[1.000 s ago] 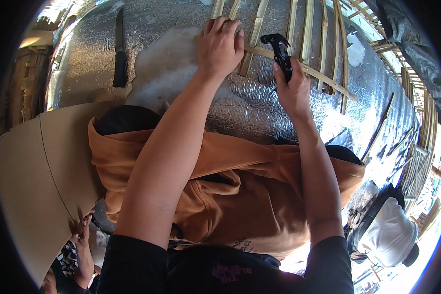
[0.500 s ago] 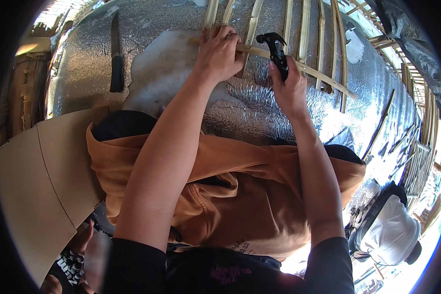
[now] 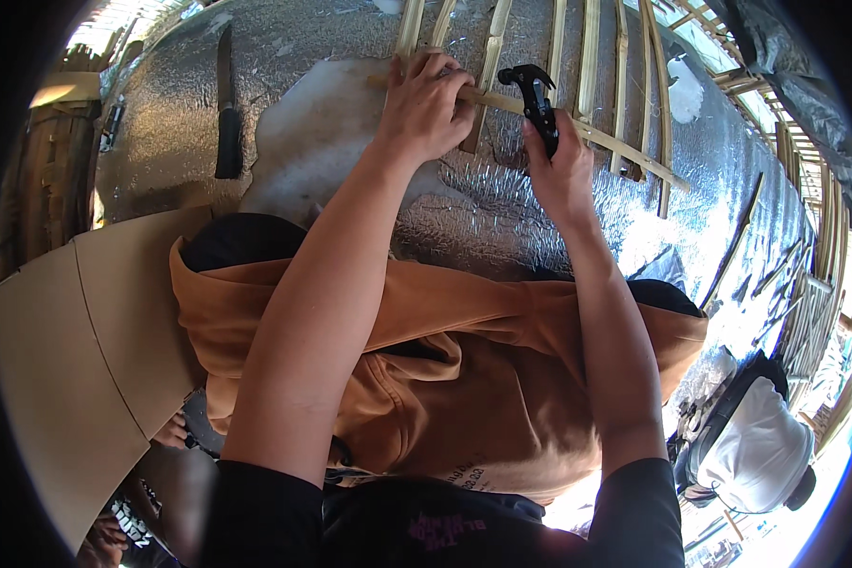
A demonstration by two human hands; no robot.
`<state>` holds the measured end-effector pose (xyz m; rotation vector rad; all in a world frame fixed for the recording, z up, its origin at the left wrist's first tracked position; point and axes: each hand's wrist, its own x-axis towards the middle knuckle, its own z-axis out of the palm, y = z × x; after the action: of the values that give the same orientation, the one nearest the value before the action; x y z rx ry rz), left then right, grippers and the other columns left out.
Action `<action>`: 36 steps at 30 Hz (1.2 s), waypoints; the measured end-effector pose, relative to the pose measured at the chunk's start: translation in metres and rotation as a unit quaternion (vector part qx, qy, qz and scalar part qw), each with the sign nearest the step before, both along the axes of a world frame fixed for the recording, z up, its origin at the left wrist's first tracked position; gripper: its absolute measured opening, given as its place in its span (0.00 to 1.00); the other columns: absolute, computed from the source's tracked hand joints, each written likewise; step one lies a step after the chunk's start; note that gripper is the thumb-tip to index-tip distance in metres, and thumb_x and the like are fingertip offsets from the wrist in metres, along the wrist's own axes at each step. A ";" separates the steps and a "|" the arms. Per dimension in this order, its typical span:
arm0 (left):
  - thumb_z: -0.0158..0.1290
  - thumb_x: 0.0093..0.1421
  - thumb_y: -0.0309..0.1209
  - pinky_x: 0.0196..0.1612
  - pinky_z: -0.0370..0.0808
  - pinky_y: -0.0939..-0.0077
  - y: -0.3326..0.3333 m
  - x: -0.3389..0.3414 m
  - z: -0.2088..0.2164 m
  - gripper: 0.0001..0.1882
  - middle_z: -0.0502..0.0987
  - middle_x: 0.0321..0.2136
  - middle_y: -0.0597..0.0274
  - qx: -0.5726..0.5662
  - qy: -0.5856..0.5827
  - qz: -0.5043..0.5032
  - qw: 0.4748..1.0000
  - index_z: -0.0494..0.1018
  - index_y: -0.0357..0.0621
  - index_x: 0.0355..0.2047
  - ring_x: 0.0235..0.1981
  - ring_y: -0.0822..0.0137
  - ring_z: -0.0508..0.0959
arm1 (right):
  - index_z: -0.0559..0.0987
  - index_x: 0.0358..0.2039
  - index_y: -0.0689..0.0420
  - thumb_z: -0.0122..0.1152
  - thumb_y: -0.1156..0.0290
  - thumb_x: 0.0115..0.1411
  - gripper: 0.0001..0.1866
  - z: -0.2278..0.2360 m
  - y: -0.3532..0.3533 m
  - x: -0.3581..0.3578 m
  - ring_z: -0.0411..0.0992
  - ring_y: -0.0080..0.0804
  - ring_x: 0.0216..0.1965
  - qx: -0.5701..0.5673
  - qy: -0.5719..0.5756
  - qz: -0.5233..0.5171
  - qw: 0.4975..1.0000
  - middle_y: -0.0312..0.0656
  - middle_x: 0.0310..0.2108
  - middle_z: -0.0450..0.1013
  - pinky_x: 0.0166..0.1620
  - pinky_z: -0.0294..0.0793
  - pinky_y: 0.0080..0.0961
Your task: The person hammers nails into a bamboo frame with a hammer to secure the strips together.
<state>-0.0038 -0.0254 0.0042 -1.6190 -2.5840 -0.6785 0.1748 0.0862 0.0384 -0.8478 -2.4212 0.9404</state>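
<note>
While the left grip (image 3: 428, 109) still holds the wooden strip (image 3: 617, 146), the right grip (image 3: 565, 172) keeps the hammer (image 3: 541, 112), barely shifted.

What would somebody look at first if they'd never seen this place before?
Probably the black hammer, gripped in the right hand at the upper middle. Next, perhaps, the shiny, crinkled silver sheet spread across the upper part, with pale wooden strips at the top, right of centre. The big orange-brown garment fills the lower middle.
</note>
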 end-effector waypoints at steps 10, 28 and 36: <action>0.40 0.60 0.72 0.67 0.33 0.19 0.000 0.015 -0.002 0.49 0.52 0.73 0.57 -0.137 0.117 0.042 0.983 0.50 0.59 0.73 0.75 0.54 0.46 | 0.71 0.43 0.62 0.60 0.67 0.67 0.12 0.000 0.000 0.001 0.81 0.56 0.29 -0.015 -0.009 0.009 1.000 0.57 0.27 0.78 0.27 0.76 0.43; 0.38 0.61 0.72 0.70 0.37 0.27 0.002 0.021 -0.006 0.50 0.51 0.73 0.56 -0.116 0.118 0.056 0.985 0.50 0.53 0.73 0.75 0.53 0.44 | 0.69 0.48 0.61 0.57 0.68 0.67 0.14 0.015 -0.018 0.005 0.79 0.59 0.26 0.106 -0.041 0.041 0.993 0.57 0.26 0.78 0.22 0.77 0.49; 0.39 0.60 0.72 0.71 0.42 0.33 0.003 0.021 -0.003 0.55 0.51 0.73 0.57 -0.146 0.100 0.060 0.982 0.49 0.39 0.72 0.75 0.55 0.44 | 0.68 0.49 0.62 0.57 0.68 0.68 0.15 0.019 -0.020 0.003 0.79 0.58 0.25 0.110 -0.057 0.036 0.992 0.58 0.24 0.77 0.21 0.77 0.48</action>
<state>0.0170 -0.0221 0.0012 -1.4894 -2.6972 -0.1234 0.1779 0.0660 0.0578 -0.7572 -2.6092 0.6484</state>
